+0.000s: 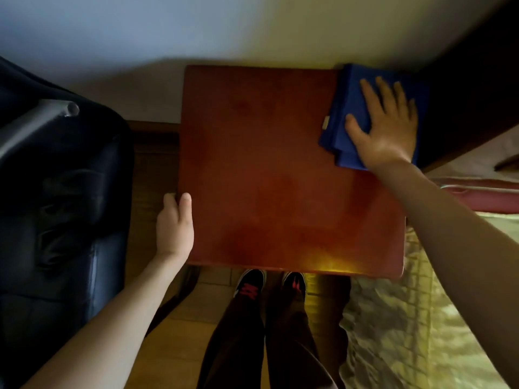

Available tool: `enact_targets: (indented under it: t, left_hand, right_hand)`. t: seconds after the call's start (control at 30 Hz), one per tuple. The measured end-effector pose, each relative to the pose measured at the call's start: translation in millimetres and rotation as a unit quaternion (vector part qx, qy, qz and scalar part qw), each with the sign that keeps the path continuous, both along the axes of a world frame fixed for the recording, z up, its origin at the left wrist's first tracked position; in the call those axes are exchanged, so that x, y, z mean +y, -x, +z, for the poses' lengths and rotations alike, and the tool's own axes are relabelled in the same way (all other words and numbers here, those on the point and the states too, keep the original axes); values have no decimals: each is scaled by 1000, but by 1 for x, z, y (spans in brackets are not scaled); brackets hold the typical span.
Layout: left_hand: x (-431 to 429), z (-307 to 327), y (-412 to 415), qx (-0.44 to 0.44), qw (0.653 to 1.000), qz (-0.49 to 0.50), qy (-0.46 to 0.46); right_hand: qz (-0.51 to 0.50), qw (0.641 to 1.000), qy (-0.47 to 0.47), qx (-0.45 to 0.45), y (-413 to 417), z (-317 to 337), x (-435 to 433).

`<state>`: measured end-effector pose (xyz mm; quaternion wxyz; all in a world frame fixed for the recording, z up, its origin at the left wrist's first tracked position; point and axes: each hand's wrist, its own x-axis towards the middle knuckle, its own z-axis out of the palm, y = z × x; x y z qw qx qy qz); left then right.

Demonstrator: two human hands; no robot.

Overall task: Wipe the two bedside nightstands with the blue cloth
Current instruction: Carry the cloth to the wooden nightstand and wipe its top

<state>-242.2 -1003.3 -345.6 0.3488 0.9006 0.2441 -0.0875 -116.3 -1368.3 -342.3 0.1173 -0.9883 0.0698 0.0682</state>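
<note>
A reddish-brown wooden nightstand (269,175) fills the middle of the view, seen from above. A folded blue cloth (344,119) lies on its far right corner, against the wall. My right hand (384,127) presses flat on the cloth with fingers spread. My left hand (175,223) grips the nightstand's left edge near the front, thumb on top and fingers curled over the side. Only this one nightstand is in view.
A dark leather armchair (56,192) with a metal bar stands close on the left. A bed with a pale quilted cover (421,318) and a red-trimmed pillow lies on the right. A dark headboard (471,94) rises at the far right. My feet stand on wooden floor below.
</note>
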Motion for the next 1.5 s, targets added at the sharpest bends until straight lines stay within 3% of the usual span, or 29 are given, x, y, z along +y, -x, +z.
enact_targets:
  t: [0.13,0.37,0.5,0.67,0.73,1.0,1.1,1.23,1.4,1.5]
  left_hand:
    - [-3,6,1,7,1000,-1,3]
    - [0,13,0,33,998,-6,60]
    - [3,5,0,16,998,-25,64]
    - [8,-7,3,-26,997,-14,67]
    - [7,-6,2,-23,997,-9,76]
    - [6,4,-1,22,993,8,119]
    - [4,6,1,32,990,23,134]
    - [9,1,0,19,990,16,141]
    - [13,-9,2,-17,989,29,144]
    - [12,-7,2,-20,987,39,152]
  right_hand:
    - [-8,1000,15,-10,27,2,16]
    - [111,994,9,15,205,10,94]
    - [154,988,15,12,142,3,94]
    - [65,998,16,-8,8,-1,100]
    - [66,997,25,5,-7,1,101]
    - [159,987,10,26,179,9,130]
    - [196,980,7,24,207,8,127]
    - [228,974,0,3,135,4,122]
    - [117,993,22,-19,-6,-1,133]
    - [80,996,32,-10,-30,1,140]
